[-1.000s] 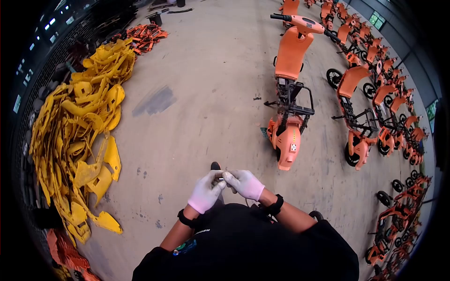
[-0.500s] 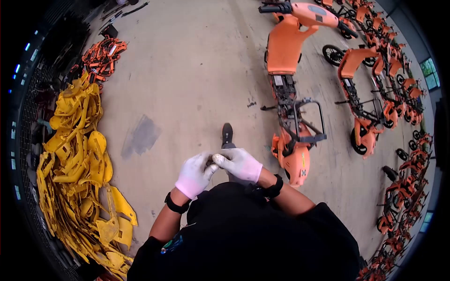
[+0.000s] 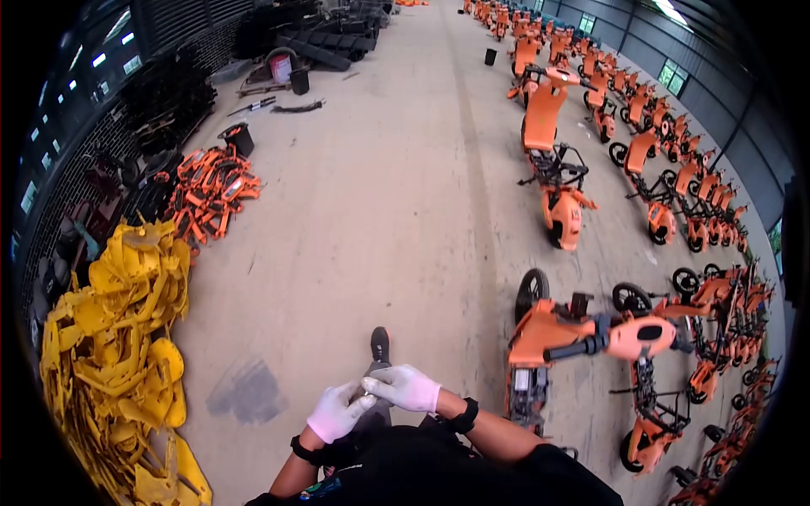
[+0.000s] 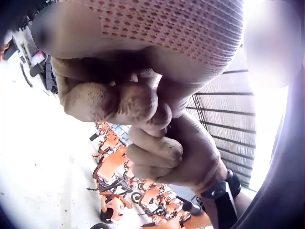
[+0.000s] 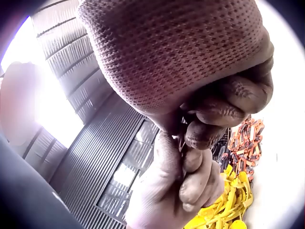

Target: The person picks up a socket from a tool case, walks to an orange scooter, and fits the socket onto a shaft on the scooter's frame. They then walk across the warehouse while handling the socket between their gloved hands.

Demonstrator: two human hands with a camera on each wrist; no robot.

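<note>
In front of the black shirt, my gloved left hand [image 3: 339,411] and gloved right hand [image 3: 405,388] meet, thumbs and fingertips together. Fingers of both are curled in the right wrist view, where the left hand [image 5: 155,195] sits below the right hand [image 5: 176,57]. Between the fingertips they pinch a small, thin thing [image 5: 180,140], mostly hidden by the gloves; its kind I cannot tell. The white gloves have pink cuffs and a dotted knit palm. A black band circles each wrist. One dark shoe [image 3: 380,344] shows just beyond the hands.
Orange scooters stand in rows on the right, the nearest scooter [image 3: 645,337] close to my right arm. Yellow plastic panels [image 3: 126,337] are heaped on the left, with a pile of orange parts [image 3: 215,190] and a black bucket [image 3: 239,139] beyond. Concrete floor [image 3: 363,194] stretches ahead.
The head view has tilted up and shows more of the hall ahead. A nearer scooter has come into view at lower right. Both hands stay together, now lower in the picture.
</note>
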